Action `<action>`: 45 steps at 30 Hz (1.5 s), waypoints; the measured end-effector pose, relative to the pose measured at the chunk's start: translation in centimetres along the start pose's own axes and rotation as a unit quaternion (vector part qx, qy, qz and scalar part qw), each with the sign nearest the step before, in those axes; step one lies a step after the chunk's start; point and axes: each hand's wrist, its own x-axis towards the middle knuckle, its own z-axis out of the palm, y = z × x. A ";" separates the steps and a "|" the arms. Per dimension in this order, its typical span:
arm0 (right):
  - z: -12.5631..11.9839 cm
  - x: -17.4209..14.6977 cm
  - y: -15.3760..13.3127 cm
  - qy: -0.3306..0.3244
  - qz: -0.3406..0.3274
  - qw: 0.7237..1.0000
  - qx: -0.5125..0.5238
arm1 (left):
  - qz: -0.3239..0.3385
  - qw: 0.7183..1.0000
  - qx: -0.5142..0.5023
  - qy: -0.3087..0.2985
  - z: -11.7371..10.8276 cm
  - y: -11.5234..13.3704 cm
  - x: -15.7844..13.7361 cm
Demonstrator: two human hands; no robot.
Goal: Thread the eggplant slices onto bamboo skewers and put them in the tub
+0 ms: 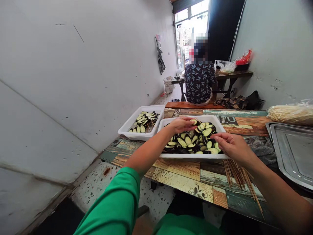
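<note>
Green sleeve [114, 199] at the bottom, nearest the viewer, leads to the person's left hand [181, 125], which reaches out over a white tray [193, 156] and holds an oval eggplant slice [194, 122] in its fingertips. Facing it, at the tray's right end, the right hand [230, 143] has thumb and fingers pinched together, apparently around a thin skewer [212, 134] pointing toward the left hand; whether it has pierced the slice is too small to tell. Below both hands, the tray is heaped with loose, dark-skinned eggplant slices [188, 141]. Left of the left hand, a second white tray [135, 135] contains a smaller pile of slices [143, 119] with sticks poking out. Judging by these trays, some slices are already skewered, but much of the work remains. Just below the right hand, a bundle of bare skewers [234, 173] lies on the patchwork-patterned table [181, 173]; to its right are a grey cloth [260, 150] and metal trays [295, 147]. Well beyond the hands, another person [199, 83] sits facing away.
</note>
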 end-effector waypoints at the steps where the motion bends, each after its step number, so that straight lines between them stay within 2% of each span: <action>1: 0.0 0.0 0.1 -0.005 -0.007 1.000 -0.006 | -0.003 0.999 -0.040 0.017 -0.1 0.2 0.1; 6: -0.3 0.0 0.1 -0.023 -0.038 0.998 -0.044 | -0.010 0.984 -0.152 0.093 -0.4 0.3 0.9; 17: -0.3 -0.2 0.3 -0.010 -0.021 0.997 -0.071 | -0.027 0.973 -0.200 0.111 0.3 0.5 0.5; 22: -0.3 0.1 1.0 0.007 -0.050 0.994 -0.099 | -0.028 0.974 -0.202 0.094 1.2 0.4 0.1; 26: -0.1 0.2 1.5 0.026 -0.057 0.992 -0.108 | 0.015 0.975 -0.205 0.081 2.2 -0.2 0.2; 33: 0.1 0.1 1.3 0.042 -0.040 0.993 -0.103 | 0.025 0.985 -0.168 0.043 2.7 -0.5 -0.2; 36: 0.1 0.0 1.1 0.035 -0.046 0.994 -0.089 | 0.004 0.991 -0.137 0.011 3.3 -0.8 -0.8; 40: 0.2 0.1 1.1 0.041 -0.051 0.995 -0.074 | -0.029 0.998 -0.047 -0.041 4.3 -1.6 -1.0; 42: 0.2 0.2 1.3 0.056 -0.044 0.996 -0.051 | 0.000 0.999 0.028 -0.045 4.0 -1.5 -0.7; 43: 0.2 0.3 1.5 0.065 -0.039 0.997 -0.034 | 0.030 0.996 0.085 -0.028 3.5 -1.2 -0.5; 44: 0.2 0.4 1.6 0.072 -0.033 0.997 -0.015 | 0.067 0.985 0.160 0.001 2.9 -1.0 -0.3; 45: 0.2 0.5 1.8 0.077 -0.027 0.997 0.004 | 0.109 0.961 0.250 0.044 2.2 -0.7 -0.2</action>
